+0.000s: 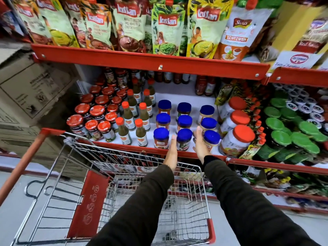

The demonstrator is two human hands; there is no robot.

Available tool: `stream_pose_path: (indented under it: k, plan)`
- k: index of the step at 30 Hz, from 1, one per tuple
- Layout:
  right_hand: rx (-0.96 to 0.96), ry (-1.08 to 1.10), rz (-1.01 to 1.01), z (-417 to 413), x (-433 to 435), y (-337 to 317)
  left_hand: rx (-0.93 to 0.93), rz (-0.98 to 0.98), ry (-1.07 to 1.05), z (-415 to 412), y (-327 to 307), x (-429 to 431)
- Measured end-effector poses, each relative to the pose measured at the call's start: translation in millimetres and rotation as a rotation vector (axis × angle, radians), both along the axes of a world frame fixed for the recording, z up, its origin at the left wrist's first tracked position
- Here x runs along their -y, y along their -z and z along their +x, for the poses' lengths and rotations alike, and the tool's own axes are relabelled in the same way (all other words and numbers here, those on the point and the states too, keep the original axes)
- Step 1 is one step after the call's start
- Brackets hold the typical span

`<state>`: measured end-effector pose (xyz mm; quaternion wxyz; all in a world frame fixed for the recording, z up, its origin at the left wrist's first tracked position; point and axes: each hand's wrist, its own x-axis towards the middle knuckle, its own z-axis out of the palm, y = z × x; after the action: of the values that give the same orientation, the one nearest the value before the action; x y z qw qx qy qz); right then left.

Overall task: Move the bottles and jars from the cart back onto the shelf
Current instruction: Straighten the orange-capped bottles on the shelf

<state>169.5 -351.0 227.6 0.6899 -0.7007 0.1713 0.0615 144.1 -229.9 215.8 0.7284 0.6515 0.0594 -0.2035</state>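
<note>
Blue-lidded jars stand in three rows on the middle shelf [113, 144]. The front-middle blue-lidded jar [184, 139] stands at the shelf's front edge between my two hands. My left hand [172, 151] is flat along the jar's left side, fingers straight. On the other side, my right hand [200, 144] is flat too, its fingertips reaching between this jar and the front-right blue-lidded jar [211, 139]. Neither hand wraps around the jar. The wire cart [211, 233] sits below my arms, and I see no bottles or jars in its basket.
Left on the shelf stand red-lidded jars [96, 110] and green sauce bottles with orange caps [126, 119]. To the right are large orange-lidded jars [239, 137] and green-lidded jars [280, 137]. Pouches [166, 29] fill the shelf above. Cardboard boxes [26, 89] stack at the left.
</note>
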Motion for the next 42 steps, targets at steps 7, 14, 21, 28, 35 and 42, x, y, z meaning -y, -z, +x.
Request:
stream_pose_path:
  k: [7, 14, 21, 28, 35, 42]
  plan:
    - [0.001, -0.093, 0.019, 1.1, 4.7, 9.8, -0.022, -0.086, -0.035, 14.4, 12.0, 12.2]
    - [0.028, -0.12, 0.005, -16.4, 8.5, 18.0, -0.009, -0.092, -0.059, 25.6, 12.2, 14.6]
    - [0.04, -0.107, 0.023, -19.0, 11.9, 18.4, 0.068, -0.002, -0.124, 23.3, 15.6, 17.3]
    - [0.079, -0.024, -0.032, -26.0, 17.0, 24.9, 0.092, 0.111, -0.242, 11.5, 27.3, 15.2]
    - [0.189, 0.42, -0.027, -49.0, 47.0, 40.4, 0.211, 0.269, -0.267, -29.6, 51.5, 42.5]
    - [0.042, 0.171, 0.049, -49.7, 76.5, 34.7, 0.072, 0.02, -0.119, 7.4, 2.1, 105.0]
